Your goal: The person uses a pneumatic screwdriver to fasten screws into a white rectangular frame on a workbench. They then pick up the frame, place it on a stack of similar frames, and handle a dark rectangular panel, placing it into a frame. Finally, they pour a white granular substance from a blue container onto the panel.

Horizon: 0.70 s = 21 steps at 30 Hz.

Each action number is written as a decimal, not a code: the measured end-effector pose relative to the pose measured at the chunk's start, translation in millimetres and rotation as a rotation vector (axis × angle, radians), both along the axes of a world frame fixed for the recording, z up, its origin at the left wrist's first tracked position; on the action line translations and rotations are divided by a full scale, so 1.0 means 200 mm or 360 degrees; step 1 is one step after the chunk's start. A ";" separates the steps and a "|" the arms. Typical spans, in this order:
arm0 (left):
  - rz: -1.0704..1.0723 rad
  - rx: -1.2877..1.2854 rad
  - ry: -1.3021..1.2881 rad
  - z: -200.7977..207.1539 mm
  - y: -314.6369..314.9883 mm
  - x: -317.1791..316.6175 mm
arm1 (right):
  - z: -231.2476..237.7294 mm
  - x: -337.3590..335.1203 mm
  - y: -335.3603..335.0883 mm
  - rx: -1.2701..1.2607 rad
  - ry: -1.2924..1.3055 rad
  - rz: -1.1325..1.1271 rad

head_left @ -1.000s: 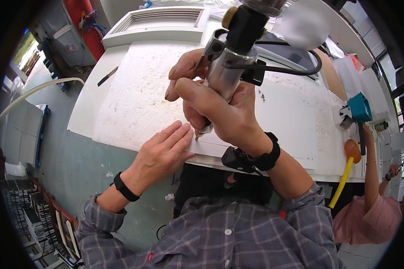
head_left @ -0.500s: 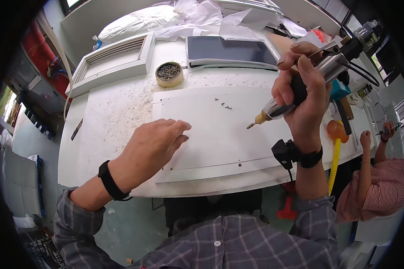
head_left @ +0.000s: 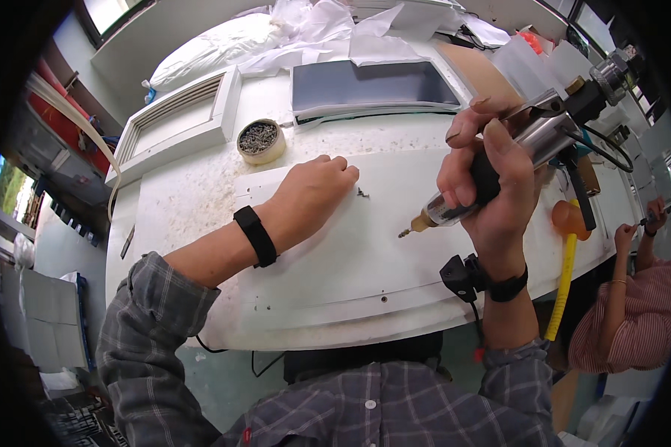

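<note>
My left hand [head_left: 314, 195] is over the white panel [head_left: 313, 261], its fingers curled down and pressed together beside a few small screws [head_left: 362, 193]. Whatever its fingertips pinch, if anything, is hidden. In my right hand [head_left: 501, 197] is a power screwdriver [head_left: 441, 211], gripped around its black sleeve. The tool is tilted, its brass-coloured nose and bit pointing down and left, above the panel. Small holes show along the panel's near strip. Beyond my left hand stands a round tub [head_left: 264, 156] full of screws.
A white louvred frame [head_left: 220, 123] lies at the far left, and a dark glass panel [head_left: 373, 86] at the back. On the right rests an orange-headed mallet [head_left: 570, 220] with a yellow handle. Another person in a striped shirt [head_left: 634, 320] works further right. A pen-like tool [head_left: 128, 242] lies left.
My left hand has moved right and away from me to the loose screws, its fingers now curled. The screwdriver stays in my right hand, its tip slightly lower. The view has shifted a little.
</note>
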State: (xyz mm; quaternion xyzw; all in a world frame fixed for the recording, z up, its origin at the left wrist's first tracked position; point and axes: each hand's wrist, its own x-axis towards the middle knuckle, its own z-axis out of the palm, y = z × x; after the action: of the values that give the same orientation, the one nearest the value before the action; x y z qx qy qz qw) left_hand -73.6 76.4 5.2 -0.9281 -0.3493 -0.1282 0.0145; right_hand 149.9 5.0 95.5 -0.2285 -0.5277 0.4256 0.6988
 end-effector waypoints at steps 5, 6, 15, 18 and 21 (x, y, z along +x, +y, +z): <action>0.0057 -0.0264 0.0084 0.08 0.04 0.01 | -0.01 0.01 0.00 0.0001 0.0038 0.0013; 0.0059 -0.0350 -0.0022 0.11 0.04 0.01 | 0.00 0.02 0.00 0.0000 0.0036 0.0008; -0.0037 -0.0347 -0.0192 0.04 0.06 0.06 | -0.02 0.05 0.00 -0.0011 0.0079 0.0014; -0.0058 -0.0264 -0.0174 0.02 0.07 0.07 | -0.02 0.05 0.00 0.0011 -0.0001 0.0016; -0.0105 -0.0156 -0.0163 -0.01 0.08 0.06 | -0.03 0.07 0.01 0.0062 -0.0181 0.0050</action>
State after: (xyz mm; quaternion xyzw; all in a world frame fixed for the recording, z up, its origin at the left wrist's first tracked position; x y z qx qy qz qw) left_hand -61.9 92.5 2.9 -0.9309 -0.3245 -0.1589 -0.0531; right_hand 163.4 7.8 88.7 -0.2302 -0.5782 0.4124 0.6653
